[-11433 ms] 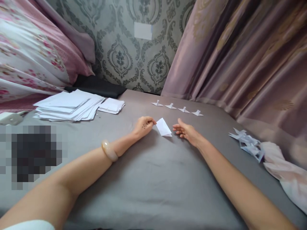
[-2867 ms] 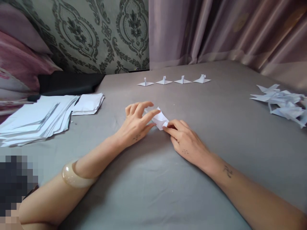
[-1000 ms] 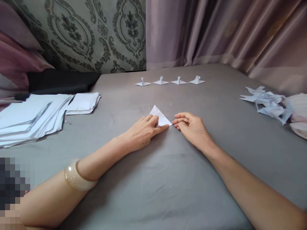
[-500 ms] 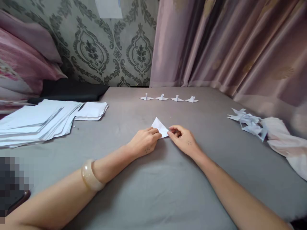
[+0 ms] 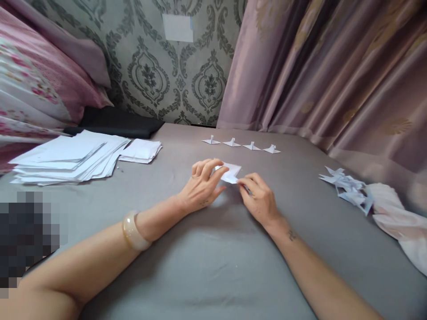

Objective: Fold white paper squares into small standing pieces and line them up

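Note:
A small folded piece of white paper [image 5: 232, 171] is raised slightly over the grey cloth, its near corner pinched between the thumb and fingers of my right hand [image 5: 258, 195]. My left hand [image 5: 203, 184], below a pale bangle [image 5: 135, 231], has its fingers spread and thumb apart. Its fingertips are beside the paper's left edge and partly cover it; whether they touch it I cannot make out. Beyond the hands stands a row of several small folded paper figures [image 5: 252, 146] with pointed wings.
At left lie a stack of large white sheets [image 5: 66, 155], a smaller stack of paper [image 5: 142, 150] and a folded black cloth [image 5: 120, 123]. A pile of folded paper pieces [image 5: 350, 189] sits at right beside a pale cloth [image 5: 393, 209]. Curtains [image 5: 300, 75] hang behind.
My left hand has opened from its grip on the paper. The paper has turned and lifted, with my right hand now pinching its near corner. The view has tilted and shifted.

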`<move>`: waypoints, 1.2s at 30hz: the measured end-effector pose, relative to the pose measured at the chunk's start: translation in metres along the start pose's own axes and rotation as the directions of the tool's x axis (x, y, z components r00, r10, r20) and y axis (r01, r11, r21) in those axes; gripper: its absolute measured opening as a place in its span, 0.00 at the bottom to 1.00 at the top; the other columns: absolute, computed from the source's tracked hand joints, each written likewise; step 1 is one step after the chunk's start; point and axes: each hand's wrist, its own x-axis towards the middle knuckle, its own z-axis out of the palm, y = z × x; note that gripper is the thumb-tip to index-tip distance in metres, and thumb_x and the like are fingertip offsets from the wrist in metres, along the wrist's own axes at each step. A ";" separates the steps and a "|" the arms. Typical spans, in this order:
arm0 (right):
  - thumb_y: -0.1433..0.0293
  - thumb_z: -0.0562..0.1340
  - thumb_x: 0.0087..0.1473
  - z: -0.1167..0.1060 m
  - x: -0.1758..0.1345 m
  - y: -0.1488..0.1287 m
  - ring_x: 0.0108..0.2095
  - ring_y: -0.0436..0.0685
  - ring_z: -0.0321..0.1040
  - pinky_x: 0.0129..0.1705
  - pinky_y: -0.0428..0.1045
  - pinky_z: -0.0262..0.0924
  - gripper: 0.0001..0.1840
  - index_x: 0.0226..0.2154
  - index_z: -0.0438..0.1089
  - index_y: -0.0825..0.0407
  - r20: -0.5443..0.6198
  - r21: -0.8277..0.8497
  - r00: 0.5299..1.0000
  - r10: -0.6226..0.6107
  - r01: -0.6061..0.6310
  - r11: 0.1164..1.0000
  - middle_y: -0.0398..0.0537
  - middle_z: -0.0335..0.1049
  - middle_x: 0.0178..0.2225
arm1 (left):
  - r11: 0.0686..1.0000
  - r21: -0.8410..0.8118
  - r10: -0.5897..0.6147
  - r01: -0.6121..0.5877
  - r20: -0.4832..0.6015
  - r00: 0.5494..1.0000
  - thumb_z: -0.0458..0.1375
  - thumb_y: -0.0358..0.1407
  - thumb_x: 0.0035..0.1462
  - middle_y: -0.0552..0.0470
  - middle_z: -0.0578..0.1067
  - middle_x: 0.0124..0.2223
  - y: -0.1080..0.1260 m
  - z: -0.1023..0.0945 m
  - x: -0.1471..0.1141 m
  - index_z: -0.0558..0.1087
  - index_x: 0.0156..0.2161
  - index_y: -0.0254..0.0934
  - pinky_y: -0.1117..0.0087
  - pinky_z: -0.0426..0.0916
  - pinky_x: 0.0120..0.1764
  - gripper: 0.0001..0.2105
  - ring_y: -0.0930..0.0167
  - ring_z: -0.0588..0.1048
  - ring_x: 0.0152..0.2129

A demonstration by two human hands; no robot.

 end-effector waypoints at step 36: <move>0.66 0.59 0.55 0.007 -0.009 -0.002 0.29 0.51 0.64 0.31 0.49 0.56 0.07 0.27 0.69 0.50 0.216 -0.057 0.917 0.335 -0.330 0.942 0.47 0.67 0.36 | 0.987 -0.078 -0.097 0.141 0.410 0.907 0.52 0.36 0.58 0.49 0.78 0.33 0.010 0.019 0.015 0.73 0.30 0.38 0.53 0.50 0.47 0.10 0.63 0.68 0.38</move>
